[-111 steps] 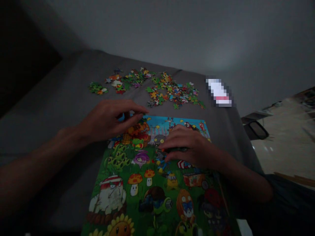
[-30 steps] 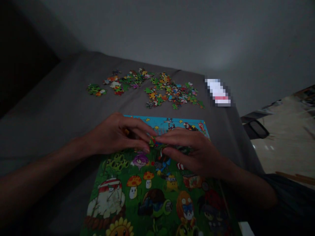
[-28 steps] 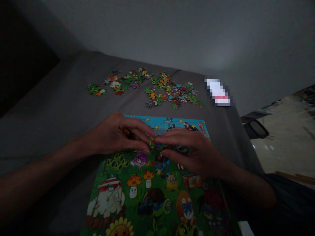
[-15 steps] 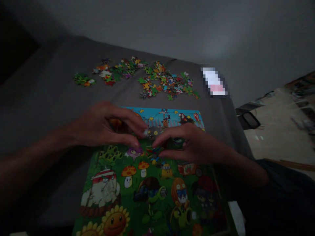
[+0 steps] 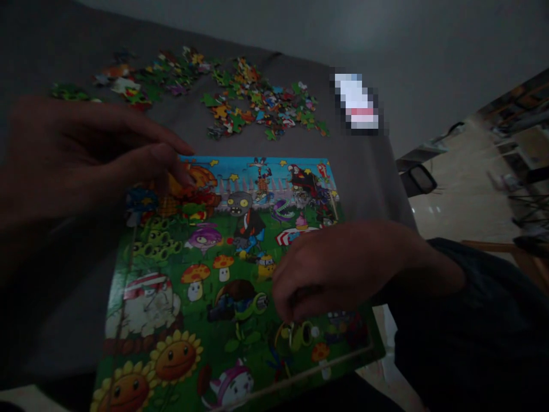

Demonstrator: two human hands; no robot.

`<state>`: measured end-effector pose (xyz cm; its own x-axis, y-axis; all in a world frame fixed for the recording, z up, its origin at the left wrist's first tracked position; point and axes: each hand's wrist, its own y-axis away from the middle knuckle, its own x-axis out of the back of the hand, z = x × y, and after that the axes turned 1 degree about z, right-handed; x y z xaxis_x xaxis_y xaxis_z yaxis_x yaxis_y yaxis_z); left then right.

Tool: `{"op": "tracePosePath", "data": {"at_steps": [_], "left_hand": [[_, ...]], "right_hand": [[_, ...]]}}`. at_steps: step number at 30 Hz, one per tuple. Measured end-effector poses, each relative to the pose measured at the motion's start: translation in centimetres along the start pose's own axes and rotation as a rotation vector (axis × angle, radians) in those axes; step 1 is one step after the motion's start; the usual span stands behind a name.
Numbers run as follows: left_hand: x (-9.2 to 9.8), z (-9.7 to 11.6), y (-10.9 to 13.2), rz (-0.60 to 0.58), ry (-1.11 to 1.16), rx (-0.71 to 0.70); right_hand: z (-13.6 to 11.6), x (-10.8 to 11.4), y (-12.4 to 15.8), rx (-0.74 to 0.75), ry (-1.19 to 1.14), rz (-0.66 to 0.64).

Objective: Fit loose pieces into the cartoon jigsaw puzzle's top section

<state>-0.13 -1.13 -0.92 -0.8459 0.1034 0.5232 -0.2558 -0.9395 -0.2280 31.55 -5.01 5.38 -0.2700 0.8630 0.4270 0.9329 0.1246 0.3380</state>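
Observation:
A jigsaw puzzle board (image 5: 206, 292) lies before me, its picture full of cartoon plants and zombies on green under a blue strip of sky. At its upper left corner is my left hand (image 5: 94, 154), open, with the fingers stretched and the thumb a little apart; nothing shows in it. My right hand (image 5: 338, 269) is over the right half of the board. Its fingers are curled down and closed, the tips close to the picture, and whatever they may hold is hidden.
Loose puzzle pieces (image 5: 257, 103) are heaped on the grey cloth (image 5: 171, 134) beyond the board. A blurred-out phone-like object (image 5: 355, 103) lies to the right of them. A pale wall (image 5: 257, 28) rises behind. Past the cloth's right edge, the light floor (image 5: 454, 206) shows.
My hands have moved apart from the board's upper middle: the left to the upper left, the right down with its fingers now curled. The picture's middle is uncovered. My view has shifted.

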Motion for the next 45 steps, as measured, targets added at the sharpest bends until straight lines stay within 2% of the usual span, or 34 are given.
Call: {"op": "tracePosePath", "data": {"at_steps": [4,12,17,20,25,29,37,45], "left_hand": [[-0.6,1.6,-0.4,0.06,-0.123,-0.098],[-0.8,2.5,-0.4,0.018,-0.064,-0.153],[-1.0,2.6,-0.3,-0.019,-0.035,-0.197],[-1.0,2.7,-0.4,-0.051,-0.033,-0.236],[-1.1,3.3,-0.3,-0.044,-0.06,-0.205],[-1.0,3.7,0.0,-0.048,-0.078,-0.144],[-1.0,3.4,0.1,-0.037,-0.131,-0.146],[-0.8,3.3,0.1,-0.06,-0.137,-0.153]], "right_hand": [[-0.5,-1.0,-1.1,0.039,0.017,-0.086],[0.5,-3.9,-0.9,0.039,0.188,0.136],[0.1,-4.2,-1.4,0.004,0.229,0.079],[0.1,-4.6,-1.9,0.064,0.239,0.073],[0.7,-5.6,-1.7,0.177,0.284,0.153],[0.4,-5.6,-1.5,0.163,0.276,0.178],[0.2,-5.6,-1.7,0.167,0.297,0.2],[0.5,-5.6,-2.0,0.181,0.433,0.239]]}}
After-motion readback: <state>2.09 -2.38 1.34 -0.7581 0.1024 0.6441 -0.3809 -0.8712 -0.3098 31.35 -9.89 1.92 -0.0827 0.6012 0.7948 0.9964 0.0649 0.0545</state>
